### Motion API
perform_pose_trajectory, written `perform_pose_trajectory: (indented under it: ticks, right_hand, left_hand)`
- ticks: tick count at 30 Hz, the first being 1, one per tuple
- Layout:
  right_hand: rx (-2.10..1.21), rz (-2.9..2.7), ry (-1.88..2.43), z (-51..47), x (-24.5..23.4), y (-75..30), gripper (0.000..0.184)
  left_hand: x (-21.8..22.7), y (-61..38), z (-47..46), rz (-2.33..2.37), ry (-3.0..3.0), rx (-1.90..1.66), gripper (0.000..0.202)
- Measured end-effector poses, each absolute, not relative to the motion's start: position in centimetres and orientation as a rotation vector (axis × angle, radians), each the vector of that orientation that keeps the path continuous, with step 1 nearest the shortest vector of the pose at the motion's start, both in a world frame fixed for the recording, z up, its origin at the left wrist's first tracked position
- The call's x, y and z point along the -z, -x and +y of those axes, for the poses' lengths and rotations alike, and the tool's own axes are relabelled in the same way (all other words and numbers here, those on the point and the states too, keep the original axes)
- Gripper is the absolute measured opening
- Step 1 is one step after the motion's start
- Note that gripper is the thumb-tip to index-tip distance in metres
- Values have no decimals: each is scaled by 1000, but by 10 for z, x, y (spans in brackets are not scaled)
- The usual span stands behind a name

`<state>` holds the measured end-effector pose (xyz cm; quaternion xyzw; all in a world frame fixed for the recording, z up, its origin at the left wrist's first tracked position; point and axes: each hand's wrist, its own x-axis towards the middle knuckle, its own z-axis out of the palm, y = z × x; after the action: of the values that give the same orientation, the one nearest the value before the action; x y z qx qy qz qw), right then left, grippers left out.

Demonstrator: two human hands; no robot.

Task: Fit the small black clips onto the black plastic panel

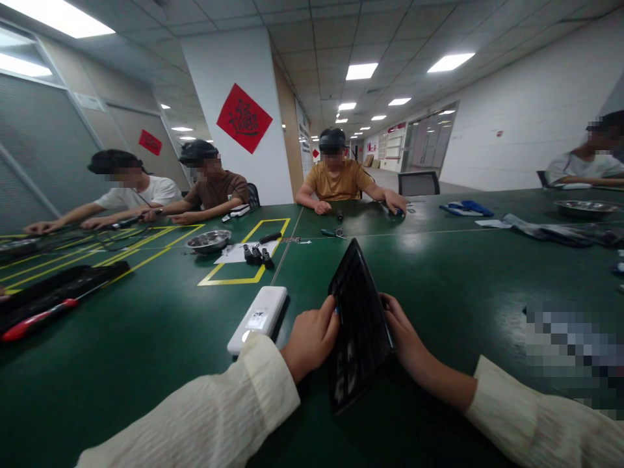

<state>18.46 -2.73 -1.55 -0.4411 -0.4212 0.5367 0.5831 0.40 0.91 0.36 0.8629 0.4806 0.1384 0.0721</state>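
Note:
A glossy black tablet (358, 331) is held on edge and tilted, just above the green table (439, 273). My left hand (312, 335) is closed on its left side, with a small blue spot showing at the fingertips. On the far side, my right hand (407, 338) grips the right edge; some of its fingers are hidden behind the tablet. Left of my left hand lies a white power bank (258, 315) with a small lit display, close to my cuff.
Farther off are a metal bowl (208, 240), black cylindrical parts (258, 255) on white paper (227, 253) and green-handled pliers (331, 233). A red-handled tool (41, 320) lies at left. One person (336, 179) sits opposite; others sit at both sides.

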Motion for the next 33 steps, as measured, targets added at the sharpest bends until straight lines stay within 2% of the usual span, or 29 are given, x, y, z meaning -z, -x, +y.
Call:
perform_pose_trajectory:
  ticks: [12,16,33]
  right_hand:
    - [-1231,-996,1054,-28,15,-184,43]
    - [-1258,-967,1042,-28,16,-184,46]
    - [-1218,-1041,1106,-28,15,-186,40]
  left_hand:
    - [-4,-5,8,1425,-2534,-466,27]
    - [-5,-5,9,1429,-2535,-469,30]
    - [-2,-4,17,1409,-2470,-477,48]
